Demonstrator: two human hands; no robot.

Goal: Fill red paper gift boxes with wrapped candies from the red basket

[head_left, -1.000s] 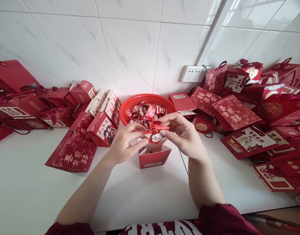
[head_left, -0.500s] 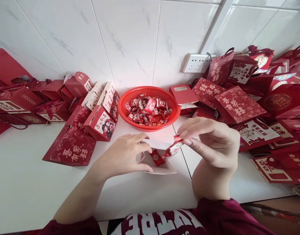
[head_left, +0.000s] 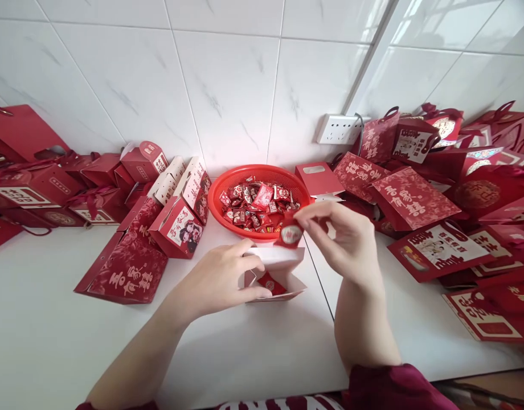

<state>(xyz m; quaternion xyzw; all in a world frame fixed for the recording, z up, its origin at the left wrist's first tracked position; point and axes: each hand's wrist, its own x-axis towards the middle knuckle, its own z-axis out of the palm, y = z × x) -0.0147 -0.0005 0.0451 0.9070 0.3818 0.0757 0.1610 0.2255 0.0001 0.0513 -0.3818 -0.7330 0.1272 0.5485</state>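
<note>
My left hand grips the left side of an open paper gift box, white inside. A red wrapped candy lies in the box near my left fingertips. Between thumb and fingers, my right hand pinches another red wrapped candy with a pale oval label. It hangs over the back edge of the box, in front of the basket's rim, and is slightly blurred. Just behind is a red plastic basket heaped with small wrapped candies.
Two decorated red boxes and a larger red box stand left of the basket. More red gift boxes are stacked at far left. A big pile of red boxes fills the right. A power strip sits at the tiled wall.
My right hand has shifted left, and the candy in it now hangs more upright, its label facing me. My left hand stays on the box. The view has tilted up a little.
</note>
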